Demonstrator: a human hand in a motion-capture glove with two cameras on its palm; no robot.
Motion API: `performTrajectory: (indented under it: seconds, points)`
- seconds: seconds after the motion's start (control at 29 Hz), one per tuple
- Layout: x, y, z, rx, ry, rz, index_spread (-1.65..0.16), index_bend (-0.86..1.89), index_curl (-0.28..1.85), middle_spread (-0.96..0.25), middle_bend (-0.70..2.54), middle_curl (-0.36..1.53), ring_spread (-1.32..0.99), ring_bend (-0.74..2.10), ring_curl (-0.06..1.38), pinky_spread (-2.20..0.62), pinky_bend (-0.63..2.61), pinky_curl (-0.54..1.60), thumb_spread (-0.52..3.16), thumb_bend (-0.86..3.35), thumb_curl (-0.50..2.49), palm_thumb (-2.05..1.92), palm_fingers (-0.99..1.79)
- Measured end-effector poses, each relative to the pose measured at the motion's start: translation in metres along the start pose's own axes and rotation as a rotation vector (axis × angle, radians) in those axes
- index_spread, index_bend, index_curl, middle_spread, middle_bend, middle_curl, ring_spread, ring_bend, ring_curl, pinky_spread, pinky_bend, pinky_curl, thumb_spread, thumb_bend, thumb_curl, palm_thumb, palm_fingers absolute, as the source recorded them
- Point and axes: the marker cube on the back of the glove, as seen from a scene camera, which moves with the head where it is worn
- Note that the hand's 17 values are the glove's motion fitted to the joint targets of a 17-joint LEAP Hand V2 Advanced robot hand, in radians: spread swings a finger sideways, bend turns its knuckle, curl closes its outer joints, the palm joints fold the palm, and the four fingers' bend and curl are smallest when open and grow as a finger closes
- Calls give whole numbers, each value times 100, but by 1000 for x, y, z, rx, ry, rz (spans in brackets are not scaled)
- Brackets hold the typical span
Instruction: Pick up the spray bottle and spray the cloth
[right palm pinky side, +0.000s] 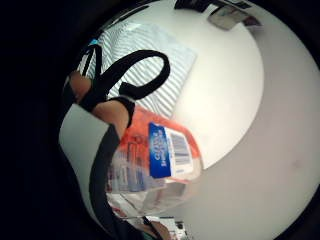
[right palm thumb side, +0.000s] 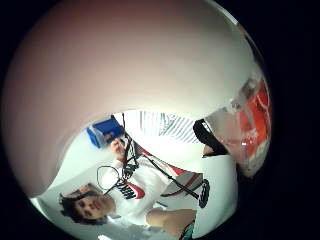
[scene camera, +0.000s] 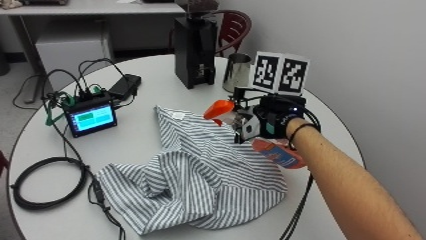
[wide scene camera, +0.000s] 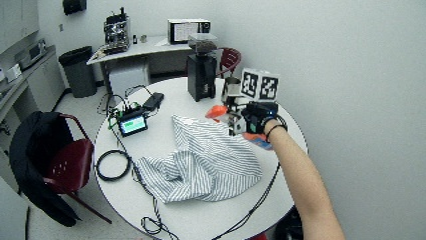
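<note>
A round white worktop (scene camera: 166, 75) stands in a pale-walled room beside a dark red chair (wide scene camera: 63, 165). On it lie a striped cloth (scene camera: 200, 175) crumpled across the middle, a small lit screen (scene camera: 92, 119) near the left edge, a coiled black cable (scene camera: 40, 182) and a tall black machine (scene camera: 194, 50) with a metal cup (scene camera: 236, 70) toward the far edge. The gloved right hand (scene camera: 276, 122) has its fingers curled round the spray bottle (scene camera: 276, 152), held tilted above the cloth's right side. The bottle is clear, with an orange trigger head (scene camera: 218, 109), an orange label and a blue barcode panel (right palm pinky side: 170, 150).
</note>
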Motion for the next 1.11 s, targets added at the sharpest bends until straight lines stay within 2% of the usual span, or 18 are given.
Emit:
performTrajectory:
  seconds: [0.1,0.35,0.45,0.62,0.69,0.93,1.11]
  points:
    - [1,1,-6,30,4,-6,-27,12,31,-14,44,48,-13,45,40,9,38,31,58,-3,62,105,111]
    - [-22,13,-64,236,35,-56,-27,12,31,-14,44,48,-13,45,41,9,37,32,58,-3,62,106,111]
    - [-18,11,-45,206,17,-49,-27,12,31,-14,44,48,-13,44,41,9,37,32,58,-3,63,106,111]
    - [2,0,15,58,28,-4,-27,12,31,-14,44,48,-13,44,41,9,38,32,58,-3,63,105,112]
    - [6,0,17,44,40,9,-27,12,31,-14,44,48,-13,44,41,9,38,32,58,-3,63,105,112]
    - [-5,25,-73,204,17,-9,-27,12,31,-14,43,49,-13,44,41,9,38,33,58,-3,64,105,112]
    - [-10,35,-97,266,5,-34,-27,12,31,-14,43,49,-13,44,41,8,38,33,58,-3,64,105,112]
